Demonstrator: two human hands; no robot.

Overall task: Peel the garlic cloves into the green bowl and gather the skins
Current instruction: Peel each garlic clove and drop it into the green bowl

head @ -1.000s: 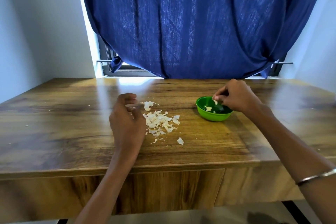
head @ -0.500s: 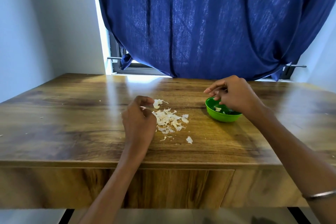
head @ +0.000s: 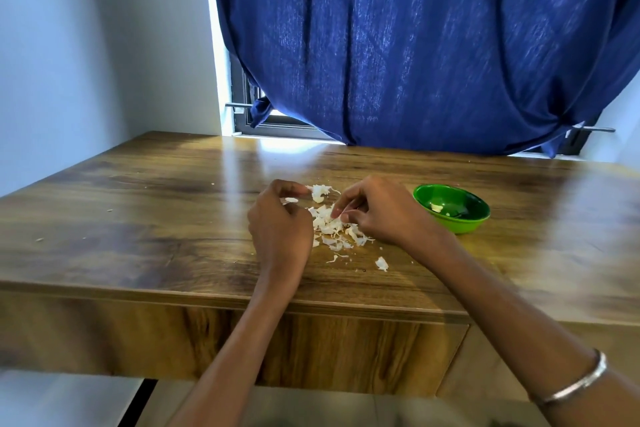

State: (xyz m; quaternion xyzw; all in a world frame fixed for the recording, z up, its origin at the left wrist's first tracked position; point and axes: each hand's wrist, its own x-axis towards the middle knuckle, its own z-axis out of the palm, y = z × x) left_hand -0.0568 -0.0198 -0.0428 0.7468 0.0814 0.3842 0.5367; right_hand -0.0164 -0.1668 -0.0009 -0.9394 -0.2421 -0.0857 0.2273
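Note:
The green bowl stands on the wooden table, right of centre, with a few peeled garlic cloves inside. A pile of white garlic skins lies between my hands, and a larger white garlic piece lies at its far end. My left hand sits left of the pile with its fingers curled round a small white garlic bit. My right hand rests on the pile's right side, thumb and fingertips pinching at the skins.
One loose skin lies nearer the table's front edge, and tiny flakes are scattered at the far left. A blue curtain hangs over the window behind the table. A bangle is on my right wrist.
My right hand has left the green bowl and moved left onto the skin pile. The left hand has stayed beside the pile. The view has tilted and shifted.

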